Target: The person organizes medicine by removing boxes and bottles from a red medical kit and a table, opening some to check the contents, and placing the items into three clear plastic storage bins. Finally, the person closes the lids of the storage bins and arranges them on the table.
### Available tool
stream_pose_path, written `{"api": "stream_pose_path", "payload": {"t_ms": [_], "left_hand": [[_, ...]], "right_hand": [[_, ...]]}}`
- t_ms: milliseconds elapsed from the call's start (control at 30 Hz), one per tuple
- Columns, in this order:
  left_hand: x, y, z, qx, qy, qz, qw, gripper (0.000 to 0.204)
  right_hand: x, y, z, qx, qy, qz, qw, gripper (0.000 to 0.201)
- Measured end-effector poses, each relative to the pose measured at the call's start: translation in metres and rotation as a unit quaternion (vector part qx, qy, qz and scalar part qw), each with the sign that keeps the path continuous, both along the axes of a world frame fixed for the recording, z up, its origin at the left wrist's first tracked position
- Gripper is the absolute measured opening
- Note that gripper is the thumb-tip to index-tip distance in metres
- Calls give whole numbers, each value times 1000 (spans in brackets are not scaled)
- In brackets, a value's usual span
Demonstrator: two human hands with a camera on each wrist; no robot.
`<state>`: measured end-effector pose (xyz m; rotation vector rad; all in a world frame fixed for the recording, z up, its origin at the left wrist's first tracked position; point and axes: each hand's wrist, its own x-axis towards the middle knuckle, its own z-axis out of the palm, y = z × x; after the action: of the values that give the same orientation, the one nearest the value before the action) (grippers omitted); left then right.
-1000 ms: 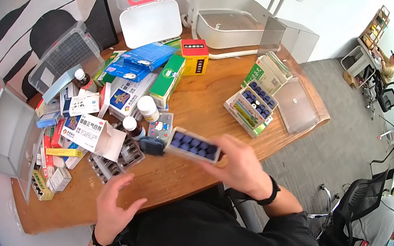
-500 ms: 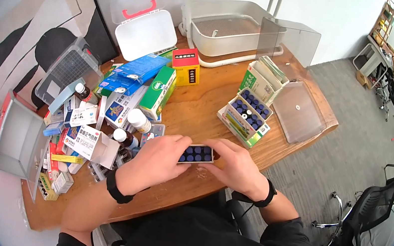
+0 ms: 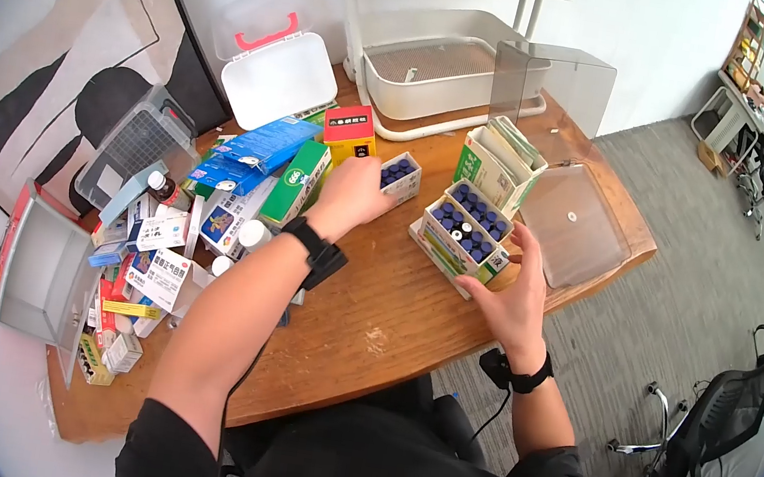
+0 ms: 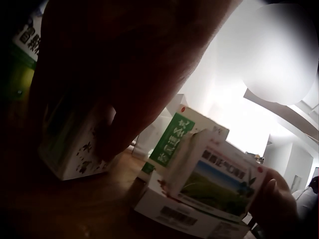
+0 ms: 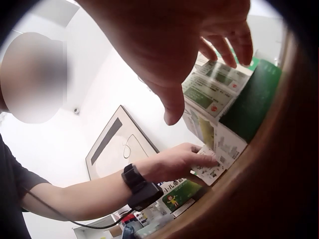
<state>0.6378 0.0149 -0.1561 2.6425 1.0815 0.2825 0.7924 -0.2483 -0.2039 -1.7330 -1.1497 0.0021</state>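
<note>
My left hand (image 3: 354, 197) grips a small open carton of blue-capped vials (image 3: 401, 175) beside the red and yellow box. In the left wrist view that carton (image 4: 82, 154) is close under the dark hand, low over the table. My right hand (image 3: 518, 297) is at the near right end of a larger open box of blue-capped vials (image 3: 445, 244), thumb and fingers spread apart. One white cap shows among the blue ones there. In the right wrist view the right hand's thumb (image 5: 173, 107) stands apart from the boxes. Behind the vials is an open green and white box (image 3: 499, 167).
Medicine boxes, bottles and blue packets (image 3: 268, 146) crowd the table's left side. A clear plastic lid (image 3: 579, 227) lies at the right edge. At the back stand a white case (image 3: 282, 83) and a wire-bottomed cart (image 3: 454, 73). A framed picture (image 3: 67, 48) leans left.
The small vial carton went from my right hand, through both hands at the table's front, to my left hand farther back. My right hand moved right to the larger vial box.
</note>
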Motion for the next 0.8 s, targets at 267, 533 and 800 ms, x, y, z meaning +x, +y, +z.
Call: {"api": "stream_pose_path", "payload": {"t_ms": [267, 533, 800], "left_hand": [[22, 4, -4, -2, 31, 18, 999, 53], [-5, -43, 33, 124, 6, -105, 987, 83], [13, -47, 42, 117, -56, -370, 920, 99]], "right_hand": [[-10, 10, 5, -29, 5, -23, 999, 106], [-13, 20, 7, -43, 53, -28, 997, 91], [-13, 16, 6, -30, 29, -14, 999, 92]]}}
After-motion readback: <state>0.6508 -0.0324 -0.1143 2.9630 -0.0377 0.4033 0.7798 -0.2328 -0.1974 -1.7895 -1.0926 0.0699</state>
